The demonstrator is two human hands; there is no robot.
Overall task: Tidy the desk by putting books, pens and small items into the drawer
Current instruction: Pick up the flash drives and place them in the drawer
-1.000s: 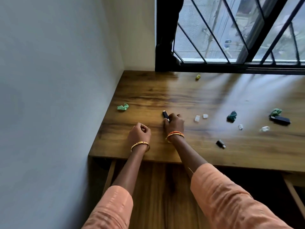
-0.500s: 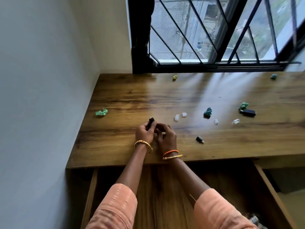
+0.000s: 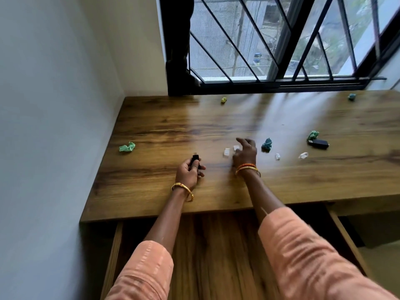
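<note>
Left hand (image 3: 188,173): fingers curled round a small black stick-like item (image 3: 194,159), held upright just above the near part of the tabletop (image 3: 151,187).
Right hand (image 3: 244,153): fingers spread and relaxed, holding nothing, hovering over the middle of the tabletop with its fingertips at a small white piece (image 3: 236,147).
Nearby pickings: a second white piece (image 3: 226,152) lies just left of the right hand; a dark teal crumpled scrap (image 3: 266,145) sits just right of it.
Farther right: two more small pale bits (image 3: 277,156) (image 3: 303,155), then a black flat gadget (image 3: 320,144) touching a green wad (image 3: 313,135).
Outliers: a light green crumple (image 3: 127,147) far left, a yellow scrap (image 3: 223,100) and a teal one (image 3: 352,97) near the window (image 3: 270,40).
Drawer (image 3: 216,256): pulled open below the near edge, under both forearms (its contents are mostly hidden by the sleeves).
Step in hand: gathering, by my reading; one item is secured and the right hand is going for the white pieces.
Next move calls for: a fine fingertip pinch on a flat, tiny piece that may skid on the glossy wood, then carrying both loads back to the drawer.
</note>
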